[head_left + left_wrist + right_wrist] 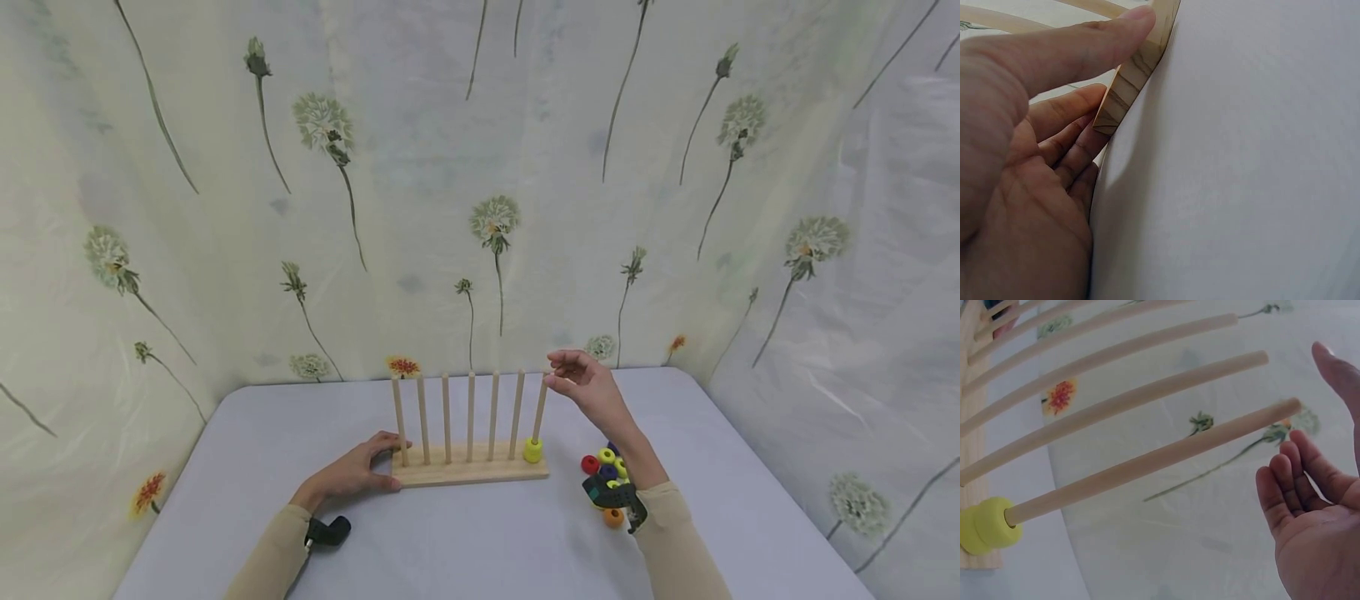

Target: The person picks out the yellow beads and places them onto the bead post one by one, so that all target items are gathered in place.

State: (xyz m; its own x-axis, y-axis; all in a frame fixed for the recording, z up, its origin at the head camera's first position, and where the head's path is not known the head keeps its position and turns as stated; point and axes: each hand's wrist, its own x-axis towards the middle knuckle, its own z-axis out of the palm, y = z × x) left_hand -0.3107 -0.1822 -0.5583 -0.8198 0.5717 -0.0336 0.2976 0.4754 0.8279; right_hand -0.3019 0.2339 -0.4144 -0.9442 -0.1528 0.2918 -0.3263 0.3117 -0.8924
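Observation:
A wooden peg rack (470, 475) with a row of several upright pegs stands on the table. My left hand (356, 468) holds the rack's left end, thumb at the front edge and fingers behind; the left wrist view shows the thumb on the wood and the base's end (1125, 94) between thumb and fingers. Two yellow beads (988, 525) sit stacked at the foot of the rightmost peg (1154, 456). By that peg's top is my right hand (592, 390), its thumb and fingers spread apart with nothing between them in the right wrist view.
On the table (480, 550), right of the rack, lies a group of loose beads, among them a red bead (590, 464) and an orange bead (613, 518); my right forearm covers part of it. A flower-patterned curtain (420, 167) hangs behind and at both sides.

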